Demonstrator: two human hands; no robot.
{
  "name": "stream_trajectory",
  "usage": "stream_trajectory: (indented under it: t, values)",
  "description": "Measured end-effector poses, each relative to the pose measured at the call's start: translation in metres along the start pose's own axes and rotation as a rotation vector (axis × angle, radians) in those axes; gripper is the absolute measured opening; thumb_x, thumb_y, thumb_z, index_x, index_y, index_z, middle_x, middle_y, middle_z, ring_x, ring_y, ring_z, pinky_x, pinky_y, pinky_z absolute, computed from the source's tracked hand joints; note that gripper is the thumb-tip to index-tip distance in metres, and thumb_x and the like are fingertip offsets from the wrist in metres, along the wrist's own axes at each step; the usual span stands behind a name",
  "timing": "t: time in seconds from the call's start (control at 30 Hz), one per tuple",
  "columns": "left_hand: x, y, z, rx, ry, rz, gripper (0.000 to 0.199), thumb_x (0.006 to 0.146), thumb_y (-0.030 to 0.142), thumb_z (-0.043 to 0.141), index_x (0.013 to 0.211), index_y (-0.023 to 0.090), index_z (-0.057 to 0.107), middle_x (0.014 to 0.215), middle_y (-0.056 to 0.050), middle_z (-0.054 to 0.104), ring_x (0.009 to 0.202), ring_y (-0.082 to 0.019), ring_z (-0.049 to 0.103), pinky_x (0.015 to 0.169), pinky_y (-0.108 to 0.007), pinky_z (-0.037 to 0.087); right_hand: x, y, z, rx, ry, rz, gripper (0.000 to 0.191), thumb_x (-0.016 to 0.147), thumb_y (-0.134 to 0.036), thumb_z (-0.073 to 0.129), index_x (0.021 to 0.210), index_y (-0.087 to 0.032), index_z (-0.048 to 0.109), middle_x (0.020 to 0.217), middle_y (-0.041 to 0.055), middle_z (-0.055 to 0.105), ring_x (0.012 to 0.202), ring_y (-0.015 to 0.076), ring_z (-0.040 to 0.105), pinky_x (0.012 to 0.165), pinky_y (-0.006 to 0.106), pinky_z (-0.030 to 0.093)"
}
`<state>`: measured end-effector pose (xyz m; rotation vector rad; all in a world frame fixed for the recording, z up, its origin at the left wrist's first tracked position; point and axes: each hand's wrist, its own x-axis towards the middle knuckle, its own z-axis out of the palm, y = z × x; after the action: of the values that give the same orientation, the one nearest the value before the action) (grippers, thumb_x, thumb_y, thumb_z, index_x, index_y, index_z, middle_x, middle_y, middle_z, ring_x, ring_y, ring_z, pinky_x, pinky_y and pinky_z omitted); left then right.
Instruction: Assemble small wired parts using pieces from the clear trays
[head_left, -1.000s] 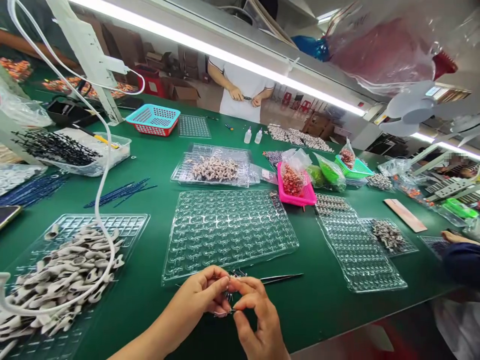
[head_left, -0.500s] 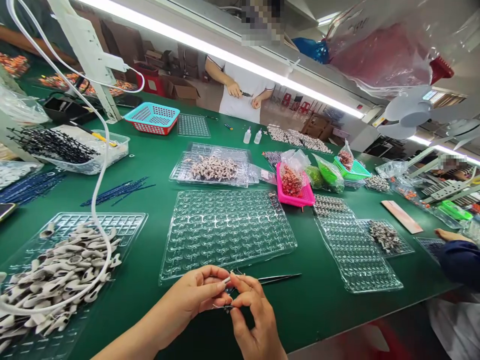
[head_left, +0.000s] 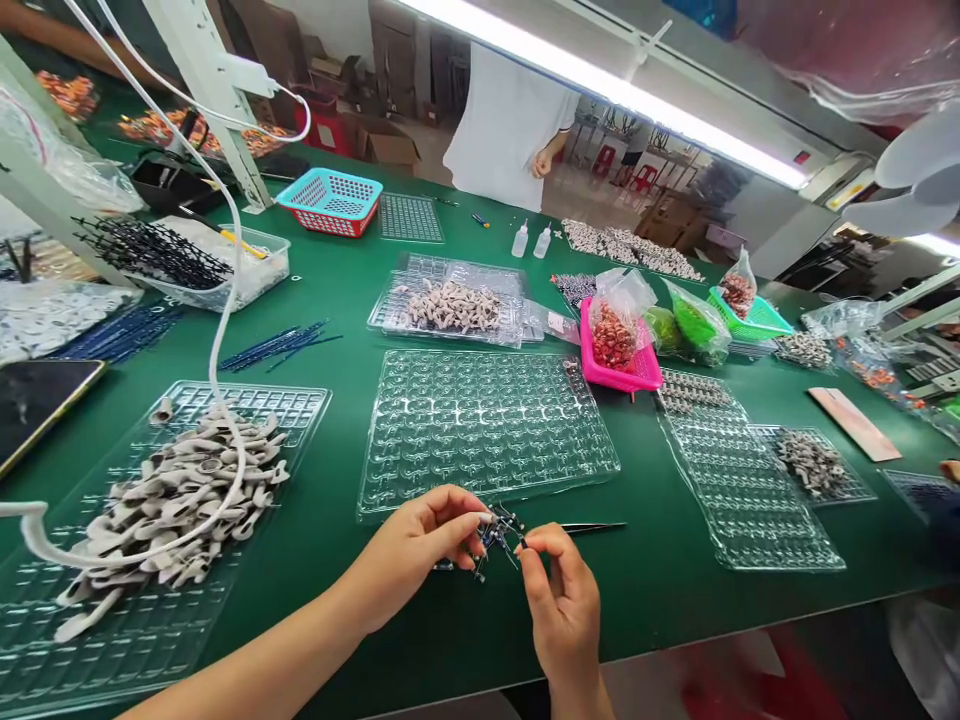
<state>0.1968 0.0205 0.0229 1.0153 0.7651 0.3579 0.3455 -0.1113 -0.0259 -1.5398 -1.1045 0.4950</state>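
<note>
My left hand [head_left: 427, 550] is closed, thumb and fingers pinching a small whitish plastic piece [head_left: 486, 517]. To its right, my right hand [head_left: 562, 600] pinches a tiny dark part [head_left: 522, 546] between thumb and forefinger; its exact kind is too small to make out. Between and beneath the hands lies a small heap of dark parts with thin wires [head_left: 496, 540]. Tweezers [head_left: 596, 526] rest on the table just beyond my right hand. Past both hands is a clear moulded tray [head_left: 480, 430] with rows of cavities.
Pale grey plastic shells [head_left: 202, 480] are heaped on a tray at left, crossed by a white cable [head_left: 225, 300]. Behind the moulded tray are another shell pile [head_left: 454, 305] and a pink basket [head_left: 622, 375]. More trays [head_left: 750, 500] lie right. A person [head_left: 510, 130] stands opposite.
My hands have moved apart, uncovering the heap of wired parts between them. The view has shifted. Opposite, the person's dark object is no longer visible, and only one of their hands shows.
</note>
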Motion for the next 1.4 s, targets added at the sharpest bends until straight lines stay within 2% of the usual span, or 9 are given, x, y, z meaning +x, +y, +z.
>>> stream_trajectory:
  t: [0.13,0.67,0.9,1.4]
  values:
    - [0.0,0.0007,0.0007,-0.017,-0.011,-0.001,0.034,0.079,0.046,0.071,0.093,0.016,0.066,0.077,-0.002,0.068,0.073,-0.015,0.063,0.068,-0.025,0.054,-0.0002,-0.0019,0.0007,-0.057,0.001,-0.01,0.006,0.093,-0.021,0.053,0.092,-0.023,0.059,0.084,0.001,0.06,0.076,0.0139,0.06,0.069,0.023,0.05]
    - [0.0009,-0.0068,-0.0026,-0.07,-0.077,-0.064,0.028,0.087,0.041,0.067,0.095,0.015,0.067,0.076,-0.003,0.07,0.074,-0.015,0.064,0.069,-0.025,0.052,0.0018,-0.0026,0.0006,-0.105,-0.025,-0.041,0.008,0.093,-0.019,0.051,0.093,-0.023,0.058,0.085,0.001,0.061,0.079,0.0146,0.061,0.071,0.024,0.049]
    - [0.0005,-0.0057,-0.0008,-0.072,-0.078,-0.05,0.029,0.085,0.042,0.069,0.095,0.015,0.067,0.082,-0.004,0.07,0.076,-0.015,0.064,0.068,-0.025,0.052,0.0022,-0.0037,0.0006,-0.085,-0.054,0.011,0.008,0.092,-0.022,0.052,0.086,-0.022,0.057,0.078,-0.0002,0.059,0.071,0.0135,0.058,0.066,0.023,0.047]
    - [-0.0003,-0.0027,0.0003,-0.024,-0.081,-0.036,0.031,0.085,0.045,0.068,0.095,0.016,0.066,0.081,-0.003,0.069,0.078,-0.016,0.063,0.071,-0.026,0.052,0.002,-0.007,-0.0004,-0.063,-0.104,0.104,0.014,0.093,-0.026,0.05,0.083,-0.02,0.058,0.073,-0.0008,0.057,0.065,0.0121,0.054,0.061,0.022,0.044]
